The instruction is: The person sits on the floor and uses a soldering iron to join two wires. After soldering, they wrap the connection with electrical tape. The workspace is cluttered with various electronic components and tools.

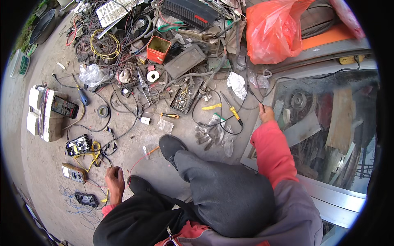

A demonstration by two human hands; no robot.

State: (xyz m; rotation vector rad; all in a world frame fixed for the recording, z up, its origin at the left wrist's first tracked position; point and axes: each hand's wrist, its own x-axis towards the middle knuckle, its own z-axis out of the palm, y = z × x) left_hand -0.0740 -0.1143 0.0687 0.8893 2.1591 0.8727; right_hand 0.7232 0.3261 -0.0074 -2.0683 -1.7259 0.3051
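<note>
Two hands are well apart: the right hand seems to pinch a black cable beside the framed glass, and the cable runs forward from its fingers. Left hand has curled fingers; whether they grasp something, I cannot tell. Outdoors, scrap covers the ground ahead.

A messy fix-it workshop, right on the ground.
From here I see a meter, a screwdriver, scissors and a tray of tiny bits by a big heap of wires and old parts. Green plants grow at the edge, so it looks outdoors.
</note>
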